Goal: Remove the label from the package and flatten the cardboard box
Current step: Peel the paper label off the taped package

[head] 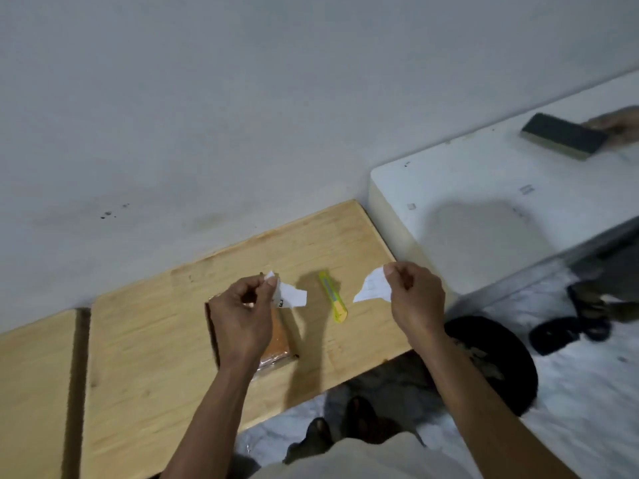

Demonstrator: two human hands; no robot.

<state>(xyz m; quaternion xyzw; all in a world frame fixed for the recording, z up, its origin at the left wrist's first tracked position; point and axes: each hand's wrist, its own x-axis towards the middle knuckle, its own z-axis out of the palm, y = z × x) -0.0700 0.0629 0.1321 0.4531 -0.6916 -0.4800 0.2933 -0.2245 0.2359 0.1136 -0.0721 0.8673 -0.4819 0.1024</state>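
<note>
A torn label scrap [292,294] is pinched in the left hand [242,316], another scrap [371,288] in the right hand [415,299]. The yellow cutter [332,296], at twelve o'clock between them, could be knocked off by a careless reach.

The two torn paper label pieces [292,294] [371,289] are white, one with dark print. The flat taped cardboard package [276,344] is orange-brown, the plastic utility knife [332,296] yellow-green, and the wooden tabletop [155,340] pale with fine grain. The rectangular sponge block [563,135] is dark grey over cream.
</note>
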